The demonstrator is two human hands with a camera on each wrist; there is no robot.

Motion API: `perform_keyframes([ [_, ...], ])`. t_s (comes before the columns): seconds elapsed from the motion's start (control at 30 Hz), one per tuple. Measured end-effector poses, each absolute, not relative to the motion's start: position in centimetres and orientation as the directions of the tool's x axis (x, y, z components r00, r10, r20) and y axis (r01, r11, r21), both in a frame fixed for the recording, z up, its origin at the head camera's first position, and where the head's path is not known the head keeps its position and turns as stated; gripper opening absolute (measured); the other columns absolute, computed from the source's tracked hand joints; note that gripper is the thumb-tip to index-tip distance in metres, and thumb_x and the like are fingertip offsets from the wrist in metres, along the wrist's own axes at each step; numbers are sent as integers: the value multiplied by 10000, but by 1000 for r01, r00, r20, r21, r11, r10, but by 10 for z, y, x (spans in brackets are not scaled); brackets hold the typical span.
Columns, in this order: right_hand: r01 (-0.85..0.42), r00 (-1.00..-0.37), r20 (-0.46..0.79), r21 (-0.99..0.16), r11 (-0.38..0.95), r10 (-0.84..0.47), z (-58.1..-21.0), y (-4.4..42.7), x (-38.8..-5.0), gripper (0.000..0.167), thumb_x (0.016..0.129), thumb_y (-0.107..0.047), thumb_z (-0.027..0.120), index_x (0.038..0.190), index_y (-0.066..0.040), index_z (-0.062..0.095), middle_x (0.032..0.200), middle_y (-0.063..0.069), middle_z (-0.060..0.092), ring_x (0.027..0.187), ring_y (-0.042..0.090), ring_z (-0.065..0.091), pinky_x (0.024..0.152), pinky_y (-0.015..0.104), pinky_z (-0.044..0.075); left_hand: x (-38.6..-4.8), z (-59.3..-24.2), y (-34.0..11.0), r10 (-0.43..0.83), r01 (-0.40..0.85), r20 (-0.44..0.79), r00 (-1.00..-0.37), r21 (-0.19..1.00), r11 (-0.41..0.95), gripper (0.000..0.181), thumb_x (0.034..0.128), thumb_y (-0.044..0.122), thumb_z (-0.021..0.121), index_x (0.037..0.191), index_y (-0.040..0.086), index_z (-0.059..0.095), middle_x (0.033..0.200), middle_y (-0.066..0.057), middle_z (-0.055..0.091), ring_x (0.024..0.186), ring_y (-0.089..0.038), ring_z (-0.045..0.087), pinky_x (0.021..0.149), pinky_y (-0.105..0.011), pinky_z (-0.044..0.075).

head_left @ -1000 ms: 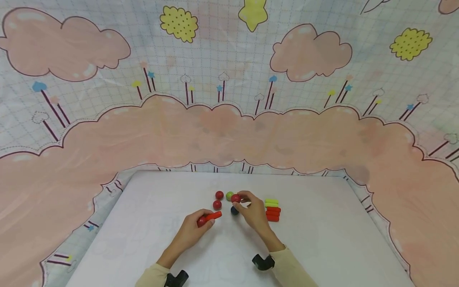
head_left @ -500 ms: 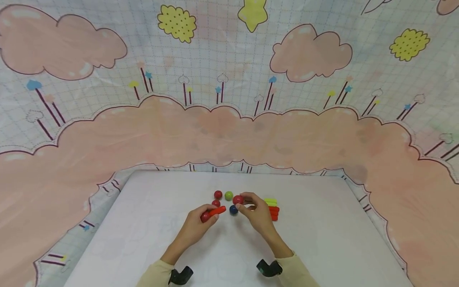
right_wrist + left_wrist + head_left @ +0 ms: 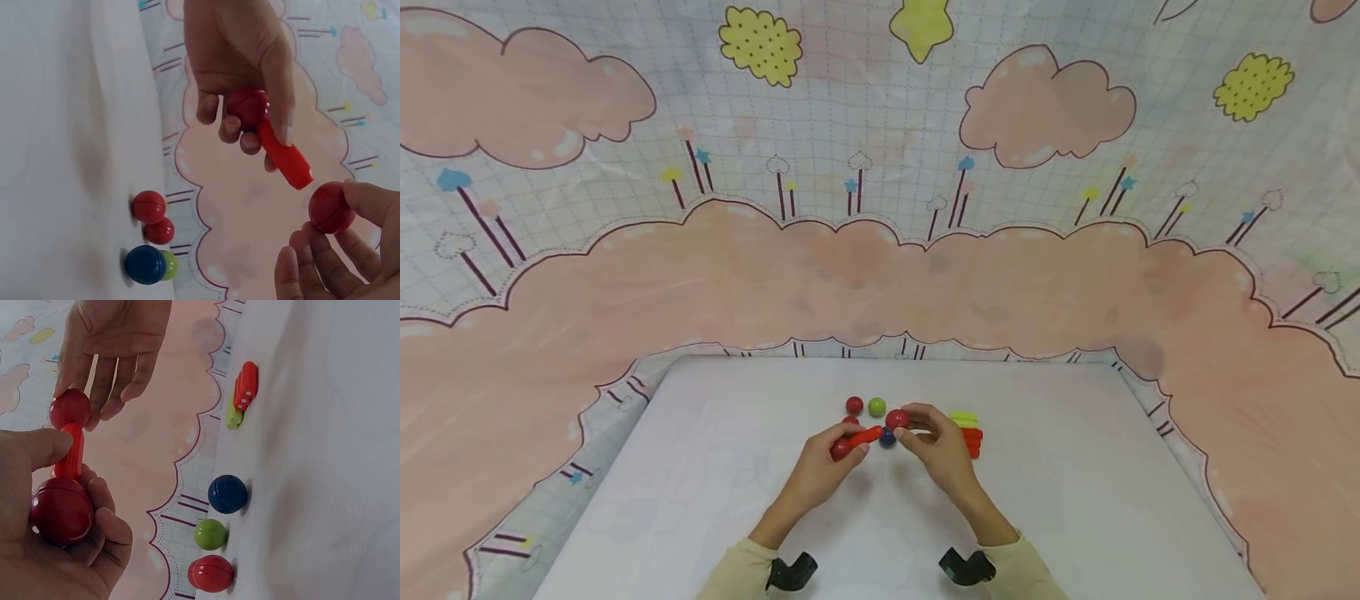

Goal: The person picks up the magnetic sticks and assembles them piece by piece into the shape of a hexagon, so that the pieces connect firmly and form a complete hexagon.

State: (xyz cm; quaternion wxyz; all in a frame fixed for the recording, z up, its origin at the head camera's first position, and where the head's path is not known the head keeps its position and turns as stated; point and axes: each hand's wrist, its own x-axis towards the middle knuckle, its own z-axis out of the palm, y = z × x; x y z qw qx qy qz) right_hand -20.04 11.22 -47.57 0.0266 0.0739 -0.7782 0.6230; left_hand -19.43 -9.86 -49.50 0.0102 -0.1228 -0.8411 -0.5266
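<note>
My left hand (image 3: pixel 823 467) grips a red rod (image 3: pixel 286 156) with a red ball (image 3: pixel 62 511) at its near end, the thumb lying along the rod. My right hand (image 3: pixel 942 446) pinches another red ball (image 3: pixel 331 207) between thumb and fingers. In the right wrist view a small gap shows between the rod's free tip and that ball. Both hands are above the white table. Below and behind them lie a red ball (image 3: pixel 854 405), a second red ball (image 3: pixel 159 230) partly hidden in the head view, a green ball (image 3: pixel 877 407) and a dark blue ball (image 3: pixel 227 494).
Right of my right hand lie yellow-green rods (image 3: pixel 964 418) and red rods (image 3: pixel 972 442) side by side, partly covered by that hand in the head view. The white tabletop (image 3: pixel 700 483) ends at a patterned cloth (image 3: pixel 880 283) behind.
My left hand has moved right and slightly away from me, bringing the rod's free tip close to the red ball in my right hand. The right hand has shifted only slightly.
</note>
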Motion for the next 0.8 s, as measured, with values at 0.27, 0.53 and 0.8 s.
perform_keyframes([
  [0.27,-175,-981,156,-968,181,-117,-483,109,-194,376,877,-145,739,1237,-144,629,1187,55,673,1099,229,616,853,140,503,-192,-499,-99,225,240,159,-961,884,402,293,921,279,692,1189,166,658,1106,-72,675,909,-190,577,707,-217,540],
  [0.53,-177,-976,150,-968,178,-156,-486,107,-190,334,878,-169,741,1199,-159,649,1146,28,686,1066,199,614,851,156,506,-190,-498,-98,287,285,173,-942,865,414,343,896,289,723,1210,192,626,913,12,653,794,-147,578,656,-220,529],
  [0.8,-184,-972,141,-953,239,-189,-492,104,-186,288,930,-216,681,1208,-154,641,1167,43,678,1099,211,610,884,181,503,-189,-502,-97,299,301,181,-937,851,430,381,894,321,723,1234,198,604,840,48,621,740,-113,569,645,-220,520],
])
